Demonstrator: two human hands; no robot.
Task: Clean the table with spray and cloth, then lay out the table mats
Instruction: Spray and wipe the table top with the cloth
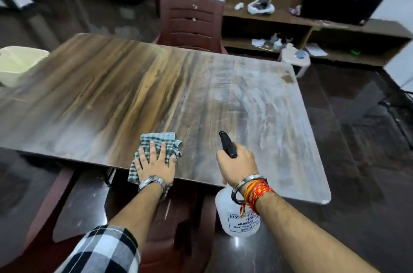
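Streaked wooden table (125, 84), chair (190, 22) behind, dark glossy floor (357, 138)

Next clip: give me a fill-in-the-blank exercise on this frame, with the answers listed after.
The left hand lies flat on a checked ____ at the near edge of the table.
The right hand grips a spray ____.
Whitish streaks cover the table's ____ half.
A ____ stands at the far edge.
Missing words: cloth, bottle, right, chair.

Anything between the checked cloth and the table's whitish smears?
Nothing visible: only bare brown wooden table lies between the green checked cloth under the left hand and the whitish smears; the right hand holds the clear spray bottle aloft.
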